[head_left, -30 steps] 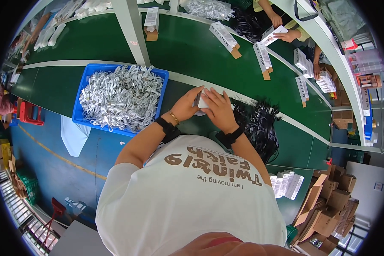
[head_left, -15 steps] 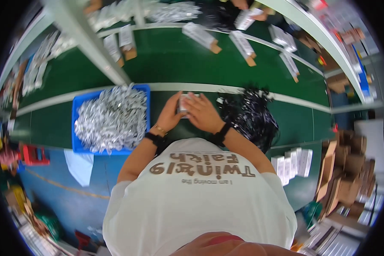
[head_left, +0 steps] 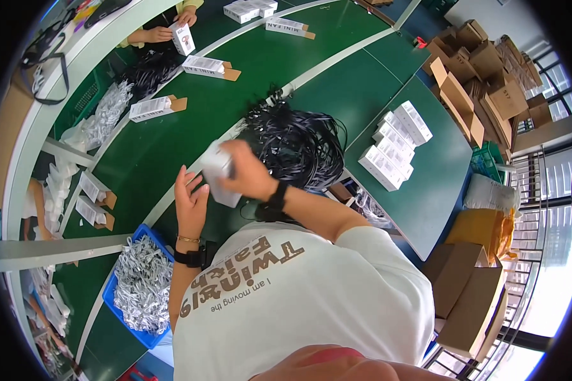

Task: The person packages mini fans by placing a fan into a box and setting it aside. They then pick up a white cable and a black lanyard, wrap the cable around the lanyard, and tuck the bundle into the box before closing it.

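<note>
Two hands work on one small white box (head_left: 219,173) in the head view, which is the only view. The right hand (head_left: 251,170) is closed around the upper end of the box, so its grip is on the box. The left hand (head_left: 190,202) stands open with the fingers stretched, its palm just beside the lower left side of the box; I cannot tell if it really touches the box. Both wrists carry a black band, and the left wrist has also a thin bracelet.

The box is held above the green desk (head_left: 171,136), a little in front of the person's chest. Just behind the right hand lies a big heap of black cords (head_left: 299,143) on the desk. At the lower left, near the left forearm, stands a blue bin (head_left: 111,298) filled with small silver-white packets (head_left: 143,282).

Several white boxes with a brown open flap (head_left: 156,106) lie spread along the desk on the left and at the top. On a separate part of the desk at the right, a stack of white boxes (head_left: 394,146) is arranged in rows. At the top, another person's hands (head_left: 165,32) hold one more white box. Brown cartons (head_left: 483,60) are piled at the far right, beyond the desk.
</note>
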Demonstrator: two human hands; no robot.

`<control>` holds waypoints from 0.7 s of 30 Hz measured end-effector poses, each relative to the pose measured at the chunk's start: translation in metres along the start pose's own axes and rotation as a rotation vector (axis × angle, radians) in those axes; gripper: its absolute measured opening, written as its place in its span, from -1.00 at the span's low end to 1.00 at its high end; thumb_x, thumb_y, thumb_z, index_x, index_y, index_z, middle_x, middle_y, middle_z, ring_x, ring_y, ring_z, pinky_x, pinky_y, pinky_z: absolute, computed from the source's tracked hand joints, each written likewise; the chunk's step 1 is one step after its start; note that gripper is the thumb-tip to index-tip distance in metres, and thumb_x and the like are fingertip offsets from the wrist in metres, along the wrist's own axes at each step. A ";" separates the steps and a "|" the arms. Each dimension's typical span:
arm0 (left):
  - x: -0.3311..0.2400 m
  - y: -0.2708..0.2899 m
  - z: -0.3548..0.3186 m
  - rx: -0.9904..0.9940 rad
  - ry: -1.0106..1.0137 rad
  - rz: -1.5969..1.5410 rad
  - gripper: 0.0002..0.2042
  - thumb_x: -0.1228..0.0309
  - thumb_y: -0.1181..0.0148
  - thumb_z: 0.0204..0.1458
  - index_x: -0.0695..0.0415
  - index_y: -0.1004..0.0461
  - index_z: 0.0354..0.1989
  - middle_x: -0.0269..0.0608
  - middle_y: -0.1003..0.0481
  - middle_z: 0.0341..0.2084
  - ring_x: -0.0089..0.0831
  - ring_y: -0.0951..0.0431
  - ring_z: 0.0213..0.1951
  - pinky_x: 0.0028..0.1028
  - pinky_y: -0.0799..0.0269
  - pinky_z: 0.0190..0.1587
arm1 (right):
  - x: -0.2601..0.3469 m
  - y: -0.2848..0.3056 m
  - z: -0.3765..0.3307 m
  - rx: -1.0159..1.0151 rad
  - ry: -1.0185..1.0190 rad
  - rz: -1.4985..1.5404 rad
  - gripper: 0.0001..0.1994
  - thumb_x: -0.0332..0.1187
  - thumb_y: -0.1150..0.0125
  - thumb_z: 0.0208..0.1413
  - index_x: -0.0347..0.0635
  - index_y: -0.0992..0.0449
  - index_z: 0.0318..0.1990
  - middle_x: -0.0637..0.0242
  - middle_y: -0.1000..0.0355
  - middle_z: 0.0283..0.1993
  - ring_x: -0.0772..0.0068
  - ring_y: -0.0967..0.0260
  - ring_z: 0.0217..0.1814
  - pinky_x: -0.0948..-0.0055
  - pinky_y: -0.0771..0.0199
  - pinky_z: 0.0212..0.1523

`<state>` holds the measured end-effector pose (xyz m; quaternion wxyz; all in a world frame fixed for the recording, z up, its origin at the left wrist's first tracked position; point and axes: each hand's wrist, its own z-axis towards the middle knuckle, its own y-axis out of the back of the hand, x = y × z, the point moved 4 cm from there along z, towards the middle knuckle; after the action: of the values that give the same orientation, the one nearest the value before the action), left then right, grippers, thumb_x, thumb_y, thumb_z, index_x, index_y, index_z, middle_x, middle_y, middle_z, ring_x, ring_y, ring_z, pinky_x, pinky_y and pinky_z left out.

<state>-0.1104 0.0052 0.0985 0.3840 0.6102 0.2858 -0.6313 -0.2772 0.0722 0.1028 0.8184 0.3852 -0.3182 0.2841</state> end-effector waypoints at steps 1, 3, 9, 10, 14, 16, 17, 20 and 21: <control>0.001 -0.005 0.004 0.004 0.000 0.000 -0.37 0.55 -0.17 -0.02 0.18 -0.04 0.24 -0.11 -0.21 0.06 -0.28 -0.34 0.05 -0.42 -0.40 -0.02 | -0.018 0.030 0.002 -0.080 0.003 -0.015 -0.34 -0.36 -0.37 -0.25 -0.21 -0.23 0.10 0.04 -0.18 0.05 0.09 -0.21 0.06 0.30 -0.34 -0.02; 0.004 -0.015 0.011 0.042 -0.060 0.098 -0.41 0.53 -0.16 0.00 0.18 -0.07 0.22 -0.12 -0.22 0.06 -0.31 -0.35 0.04 -0.42 -0.40 -0.02 | -0.039 0.103 0.012 -0.036 -0.203 -0.055 -0.33 -0.38 -0.39 -0.26 -0.22 -0.24 0.10 0.06 -0.20 0.00 0.11 -0.21 0.01 0.33 -0.34 -0.03; 0.069 0.005 0.000 -0.106 0.074 0.156 -0.51 0.47 -0.14 0.02 0.18 -0.18 0.15 -0.11 -0.24 0.05 -0.35 -0.39 0.01 -0.41 -0.40 -0.03 | -0.106 0.288 0.017 0.110 -0.323 -0.759 -0.43 -0.40 -0.30 -0.31 -0.09 -0.37 0.02 0.11 -0.28 -0.01 0.01 -0.27 0.02 0.25 -0.35 -0.01; 0.077 0.011 -0.002 -0.122 0.101 0.202 -0.53 0.46 -0.15 0.02 0.18 -0.20 0.13 -0.11 -0.25 0.04 -0.35 -0.40 -0.01 -0.40 -0.40 -0.04 | -0.129 0.310 0.012 0.180 -0.386 -0.852 -0.43 -0.40 -0.29 -0.30 -0.04 -0.38 0.02 0.11 -0.29 -0.02 -0.01 -0.28 0.02 0.21 -0.37 -0.03; 0.105 0.037 -0.014 -0.257 0.210 0.305 -0.57 0.41 -0.16 0.03 0.18 -0.27 0.09 -0.10 -0.28 0.01 -0.36 -0.42 -0.05 -0.41 -0.39 -0.04 | -0.258 0.402 -0.056 0.447 -0.669 -1.138 -0.46 -0.43 -0.28 -0.32 0.06 -0.41 -0.01 0.13 -0.25 0.10 0.01 -0.29 0.09 0.12 -0.39 0.01; 0.114 0.047 -0.023 -0.320 0.294 0.313 -0.58 0.39 -0.16 0.04 0.20 -0.28 0.08 -0.11 -0.31 0.02 -0.37 -0.42 -0.04 -0.44 -0.36 -0.02 | -0.296 0.414 -0.076 0.765 -1.107 -1.314 -0.49 -0.35 -0.27 -0.25 0.10 -0.42 0.00 0.24 -0.22 0.17 0.12 -0.30 0.13 0.11 -0.38 0.04; 0.111 0.051 -0.028 -0.363 0.302 0.319 -0.58 0.39 -0.16 0.04 0.20 -0.28 0.08 -0.11 -0.31 0.02 -0.37 -0.42 -0.04 -0.44 -0.36 -0.02 | -0.314 0.415 -0.087 0.682 -1.133 -1.395 -0.49 -0.32 -0.26 -0.22 0.11 -0.40 0.02 0.26 -0.23 0.17 0.13 -0.31 0.12 0.08 -0.38 0.02; 0.100 0.062 -0.037 -0.410 0.307 0.372 -0.59 0.38 -0.19 0.00 0.17 -0.32 0.04 -0.11 -0.33 -0.06 -0.39 -0.46 -0.14 -0.45 -0.39 -0.06 | -0.317 0.369 -0.047 0.548 -0.985 -1.462 -0.50 -0.28 -0.23 -0.17 0.12 -0.38 0.05 0.28 -0.26 0.15 0.14 -0.32 0.10 0.03 -0.38 -0.01; 0.099 0.070 -0.041 -0.444 0.315 0.384 -0.59 0.38 -0.19 0.00 0.17 -0.32 0.04 -0.11 -0.33 -0.06 -0.39 -0.46 -0.14 -0.45 -0.39 -0.06 | -0.299 0.339 -0.027 0.489 -0.854 -1.450 -0.50 -0.26 -0.22 -0.15 0.12 -0.37 0.06 0.28 -0.28 0.13 0.15 -0.32 0.09 0.02 -0.38 -0.02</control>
<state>-0.0253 -0.0117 0.0043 0.5708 0.6443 0.3520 -0.3677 -0.7001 0.2121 0.0201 0.5027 0.7305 -0.2042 -0.4146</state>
